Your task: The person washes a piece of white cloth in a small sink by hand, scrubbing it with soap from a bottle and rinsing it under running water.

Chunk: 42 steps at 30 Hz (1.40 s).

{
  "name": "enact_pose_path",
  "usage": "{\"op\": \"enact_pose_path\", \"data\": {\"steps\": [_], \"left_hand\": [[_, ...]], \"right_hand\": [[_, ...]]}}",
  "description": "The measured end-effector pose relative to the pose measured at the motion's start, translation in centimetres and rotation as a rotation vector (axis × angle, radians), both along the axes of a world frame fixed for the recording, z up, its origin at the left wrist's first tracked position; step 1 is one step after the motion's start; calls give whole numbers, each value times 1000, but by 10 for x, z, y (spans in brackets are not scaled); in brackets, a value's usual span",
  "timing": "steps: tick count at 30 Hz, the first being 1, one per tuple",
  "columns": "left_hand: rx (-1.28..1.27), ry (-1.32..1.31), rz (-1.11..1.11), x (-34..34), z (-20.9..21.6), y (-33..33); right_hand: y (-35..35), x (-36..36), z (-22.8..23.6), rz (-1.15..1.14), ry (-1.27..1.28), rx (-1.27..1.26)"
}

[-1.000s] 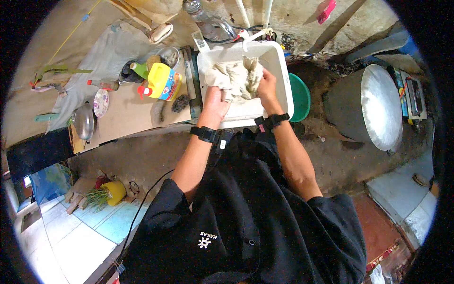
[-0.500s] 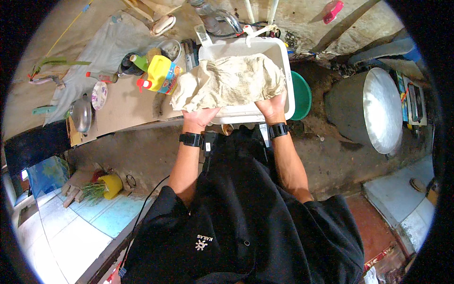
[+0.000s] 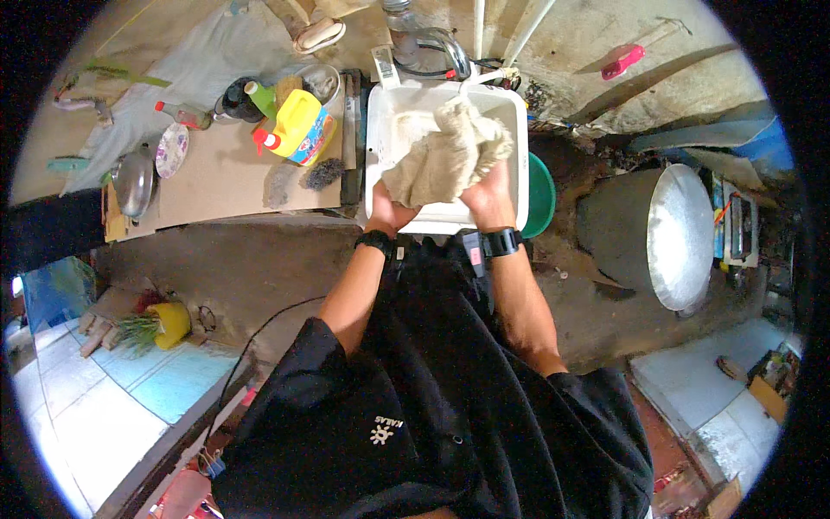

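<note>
A damp-looking beige cloth (image 3: 441, 160) is bunched up over the white sink (image 3: 516, 112). My left hand (image 3: 392, 209) grips its near left edge from below, at the sink's front rim. Under the right side of the cloth, my right hand (image 3: 490, 195) holds it too, with the fingers mostly hidden by the folds. Behind the cloth, a curved metal tap (image 3: 455, 55) reaches over the sink's back edge.
Left of the sink, a counter holds a yellow jug (image 3: 298, 130), a dark scouring pad (image 3: 324, 174), a plate (image 3: 172, 150) and a metal pan (image 3: 136, 182). A green basin (image 3: 539, 197) and a large metal pot (image 3: 680, 238) stand to the right.
The cloth has gone from spread wide across the sink to a narrower bunch. My left hand has moved right, closer to my right hand, and the scouring pad has come into view.
</note>
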<state>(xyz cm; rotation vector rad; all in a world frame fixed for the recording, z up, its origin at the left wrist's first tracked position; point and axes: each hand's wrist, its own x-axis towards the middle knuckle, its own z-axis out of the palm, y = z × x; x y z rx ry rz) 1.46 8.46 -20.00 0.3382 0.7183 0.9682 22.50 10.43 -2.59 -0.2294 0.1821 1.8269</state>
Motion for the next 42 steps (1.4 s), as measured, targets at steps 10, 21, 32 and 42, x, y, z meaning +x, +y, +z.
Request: {"op": "enact_pose_path", "data": {"steps": [10,21,32,42], "left_hand": [[40,-699,91,56,43,-6],[-171,-40,196,82,115,26],[183,398,318,87,138,48],[100,636,130,76,108,56]], "right_hand": [[8,12,26,-3,-276,-90],[-3,-34,-31,-321,-2025,213],[44,-34,-41,-279,-1865,60],[23,-46,-36,-245,-1824,134]]}}
